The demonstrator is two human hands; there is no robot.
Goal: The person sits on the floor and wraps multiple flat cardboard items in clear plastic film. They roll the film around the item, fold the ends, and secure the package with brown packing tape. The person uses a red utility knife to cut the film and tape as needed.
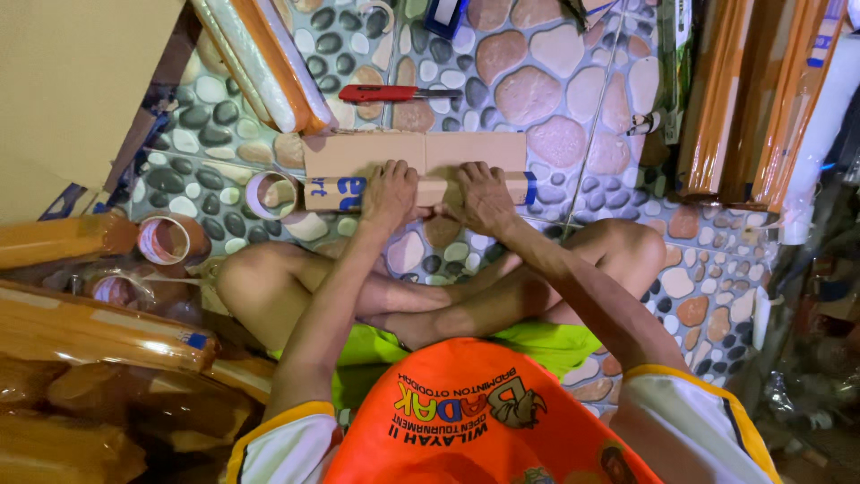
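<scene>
A flat brown cardboard piece (421,154) with a fold down its middle and blue print along its near edge lies on the pebble-pattern floor in front of my crossed legs. My left hand (391,194) presses on its near edge left of the fold. My right hand (481,197) presses on it just right of the fold, fingers curled over the near flap. Both hands rest side by side, almost touching. A red-handled utility knife (390,92) lies on the floor just beyond the cardboard.
Two tape rolls (271,194) (170,238) sit left of the cardboard. Long orange wrapped rolls lie at the left (98,332), top left (269,58) and right (761,99). A large cardboard sheet (72,81) fills the top left corner.
</scene>
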